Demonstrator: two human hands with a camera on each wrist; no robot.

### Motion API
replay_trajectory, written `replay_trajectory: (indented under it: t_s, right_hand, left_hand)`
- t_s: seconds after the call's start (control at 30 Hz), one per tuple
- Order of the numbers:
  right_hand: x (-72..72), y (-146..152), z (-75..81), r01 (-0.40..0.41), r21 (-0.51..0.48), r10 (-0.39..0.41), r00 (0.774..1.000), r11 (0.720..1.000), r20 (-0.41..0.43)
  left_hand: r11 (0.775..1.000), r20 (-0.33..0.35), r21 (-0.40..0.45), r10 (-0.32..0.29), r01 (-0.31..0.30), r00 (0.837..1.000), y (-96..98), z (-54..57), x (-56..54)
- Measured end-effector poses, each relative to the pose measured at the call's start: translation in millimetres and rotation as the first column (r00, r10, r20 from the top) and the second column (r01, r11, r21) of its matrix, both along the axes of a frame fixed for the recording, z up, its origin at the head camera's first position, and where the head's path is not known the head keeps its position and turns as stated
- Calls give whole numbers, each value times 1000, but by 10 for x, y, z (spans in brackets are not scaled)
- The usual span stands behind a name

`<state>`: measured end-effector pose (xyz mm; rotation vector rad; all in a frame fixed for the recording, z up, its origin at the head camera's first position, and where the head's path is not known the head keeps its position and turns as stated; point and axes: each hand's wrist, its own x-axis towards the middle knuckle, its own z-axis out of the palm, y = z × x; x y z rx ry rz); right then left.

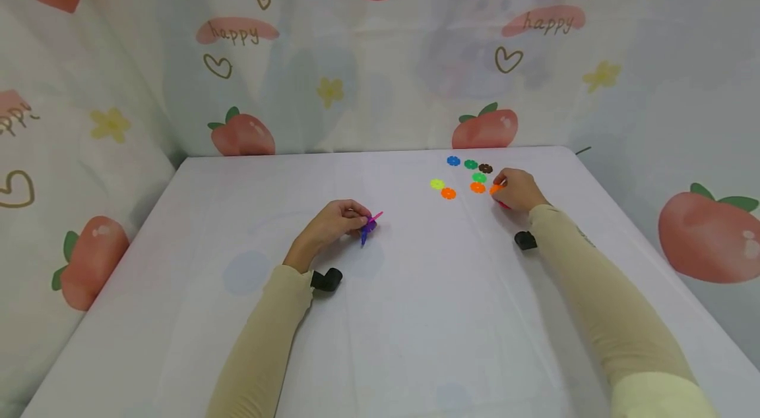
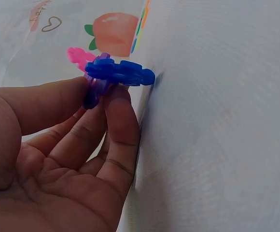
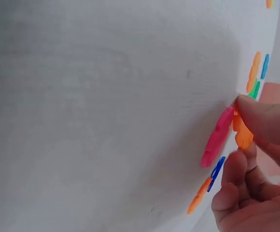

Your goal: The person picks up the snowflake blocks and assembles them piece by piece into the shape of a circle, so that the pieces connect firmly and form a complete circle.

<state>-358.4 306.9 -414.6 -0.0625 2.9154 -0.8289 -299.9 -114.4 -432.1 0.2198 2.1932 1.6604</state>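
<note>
Purple, blue and pink flower-shaped discs, fitted together in a small cluster [image 1: 369,227], sit near the centre of the head view, pinched between the thumb and fingers of the left hand [image 1: 332,223]. Right of centre, the right hand [image 1: 518,190] pinches an orange disc [image 3: 244,134] between thumb and fingers, with a pinkish-red disc [image 3: 218,137] just beside it. Towards the upper right, loose discs lie on the white surface [image 1: 415,306]: a blue disc [image 1: 454,161], a teal disc [image 1: 471,164], a dark brown disc [image 1: 485,168], a light green disc [image 1: 479,177], a yellow disc [image 1: 437,184] and two further orange ones. Beige sleeves [image 1: 255,345] cover both arms. Behind hangs a pale curtain [image 1: 380,62] printed with red fruit, hearts and "happy".
</note>
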Motion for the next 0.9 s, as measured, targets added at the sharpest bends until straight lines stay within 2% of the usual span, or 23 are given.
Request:
replay_trajectory:
  t_s: [0.27,0.43,0.9]
  right_hand:
    - [80,-101,105,23,-113,-28,998,993,-49]
    - [80,-226,120,33,-190,-40,999,981,-33]
    - [105,-640,79,-14,-347,22,1000,938,18]
  left_hand:
    - [1000,2,-13,11,-11,1000,7,-4,5]
    - [1000,6,-6,13,-13,1000,9,8,18]
    - [1000,-19,8,6,-5,1000,29,9,24]
